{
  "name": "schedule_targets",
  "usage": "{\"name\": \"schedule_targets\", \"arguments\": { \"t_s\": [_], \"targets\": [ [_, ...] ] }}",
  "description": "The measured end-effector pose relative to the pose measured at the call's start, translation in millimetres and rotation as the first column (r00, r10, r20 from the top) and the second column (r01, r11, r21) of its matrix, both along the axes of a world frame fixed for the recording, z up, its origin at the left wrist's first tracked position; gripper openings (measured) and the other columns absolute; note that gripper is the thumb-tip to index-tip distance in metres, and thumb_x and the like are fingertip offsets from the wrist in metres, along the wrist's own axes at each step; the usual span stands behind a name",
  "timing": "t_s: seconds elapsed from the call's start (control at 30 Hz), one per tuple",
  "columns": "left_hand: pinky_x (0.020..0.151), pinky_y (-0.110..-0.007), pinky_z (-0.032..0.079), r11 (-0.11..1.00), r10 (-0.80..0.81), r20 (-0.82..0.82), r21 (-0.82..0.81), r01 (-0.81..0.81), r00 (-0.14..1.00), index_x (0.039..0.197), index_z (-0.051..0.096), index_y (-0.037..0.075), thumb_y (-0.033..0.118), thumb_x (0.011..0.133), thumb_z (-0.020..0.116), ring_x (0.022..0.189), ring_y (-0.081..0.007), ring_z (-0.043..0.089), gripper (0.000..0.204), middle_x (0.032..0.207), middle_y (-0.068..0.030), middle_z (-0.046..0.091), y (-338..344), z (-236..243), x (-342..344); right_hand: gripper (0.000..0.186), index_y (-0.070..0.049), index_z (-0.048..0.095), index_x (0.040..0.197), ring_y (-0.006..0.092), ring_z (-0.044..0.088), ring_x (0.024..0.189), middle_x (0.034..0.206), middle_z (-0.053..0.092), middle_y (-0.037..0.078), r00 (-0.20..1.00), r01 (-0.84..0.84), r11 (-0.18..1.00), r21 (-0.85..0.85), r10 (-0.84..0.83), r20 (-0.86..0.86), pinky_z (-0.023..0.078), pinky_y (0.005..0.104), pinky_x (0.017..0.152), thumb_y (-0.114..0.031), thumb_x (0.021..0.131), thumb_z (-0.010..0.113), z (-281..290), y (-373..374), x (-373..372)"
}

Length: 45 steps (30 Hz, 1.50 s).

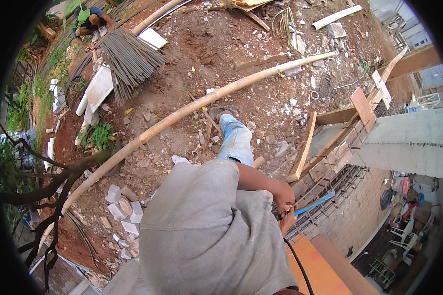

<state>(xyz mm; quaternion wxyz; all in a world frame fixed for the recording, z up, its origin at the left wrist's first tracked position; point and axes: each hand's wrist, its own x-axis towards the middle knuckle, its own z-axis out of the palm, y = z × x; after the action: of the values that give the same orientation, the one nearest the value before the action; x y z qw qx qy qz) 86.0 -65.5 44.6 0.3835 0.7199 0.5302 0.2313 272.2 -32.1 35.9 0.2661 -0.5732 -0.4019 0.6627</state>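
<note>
My left hand [283, 195] is closed, with its knuckles up, at the edge of a rebar cage [347, 179]. Just below it is my right hand [287, 222], its fingers bent and partly hidden by the left hand and the grey shirt. Whatever the fingers hold is too small to make out. A narrow blue bar [314, 204] with a greyish far end runs from beside my right hand across the steel bars. I cannot tell whether that hand grips it. A black cable [299, 263] hangs below the right hand.
Wooden formwork boards [302, 147] stand beyond the cage, near a concrete beam [403, 142]. A long bamboo pole [182, 114] crosses the rubble-strewn ground. Bare branches [59, 179] reach in at left. Far left, another person [91, 22] crouches by bundled steel rods [130, 64].
</note>
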Motion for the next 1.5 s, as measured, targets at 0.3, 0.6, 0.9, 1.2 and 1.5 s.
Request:
{"name": "schedule_targets", "arguments": {
  "t_s": [0.3,0.6,0.9,1.2,1.5],
  "targets": [
    [0.081,-0.05,0.053,0.499,0.811,-0.248,-0.181,-0.847,0.531,0.096,0.07,0.005,0.043,0.087,0.058,0.093,-0.0388,0.068,0.04,0.096,-0.021,0.07,-88,-70,-175,0.033,-0.002,0.055,0.12,0.0137,0.043,0.037,0.066,0.059,0.011,0.977,-0.086,0.996,-0.006,0.085,0.196,0.042,0.0315,0.037,-0.013,0.09,0.066,28,-1,25],
    [0.097,-0.045,0.05,-0.204,0.702,-0.682,-0.469,-0.859,0.205,0.118,0.069,0.004,0.033,0.087,0.061,0.118,-0.0337,0.063,0.043,0.124,-0.0193,0.066,-282,-115,-219,0.019,-0.002,0.052,0.1,0.0133,0.045,0.042,0.067,0.055,0.005,0.965,-0.235,0.972,0.007,0.232,0.125,0.041,0.0287,0.041,-0.009,0.086,0.063,44,-4,-4],
    [0.081,-0.051,0.052,0.438,0.813,-0.313,-0.226,-0.87,0.491,0.098,0.063,0.001,0.031,0.089,0.059,0.097,-0.0384,0.066,0.032,0.102,-0.0212,0.068,-110,-51,-193,0.015,-0.003,0.057,0.093,0.0088,0.051,0.054,0.068,0.058,0.001,0.897,-0.363,0.91,0.198,0.284,0.339,0.04,0.0257,0.049,-0.011,0.083,0.065,119,-3,-16],
    [0.103,-0.048,0.038,0.638,0.148,-0.159,0.77,0.029,0.976,0.125,0.056,0.009,0.046,0.085,0.069,0.121,-0.0327,0.051,0.056,0.125,-0.0148,0.056,70,114,-43,0.015,-0.001,0.058,0.091,0.0113,0.047,0.038,0.061,0.062,0.012,0.881,0.229,0.972,0.059,-0.181,-0.436,0.041,0.0248,0.038,-0.013,0.084,0.064,149,-67,14],
    [0.051,-0.038,0.046,0.653,-0.311,-0.362,0.591,0.474,0.879,0.075,0.053,0.012,0.059,0.091,0.054,0.055,-0.0169,0.053,0.049,0.069,-0.0008,0.051,99,163,39,0.048,-0.005,0.056,0.093,0.0085,0.044,0.039,0.06,0.057,0.008,0.638,0.516,0.808,0.286,-0.14,-0.757,0.044,0.0263,0.043,-0.052,0.098,0.055,178,-130,80]
  ]
}}
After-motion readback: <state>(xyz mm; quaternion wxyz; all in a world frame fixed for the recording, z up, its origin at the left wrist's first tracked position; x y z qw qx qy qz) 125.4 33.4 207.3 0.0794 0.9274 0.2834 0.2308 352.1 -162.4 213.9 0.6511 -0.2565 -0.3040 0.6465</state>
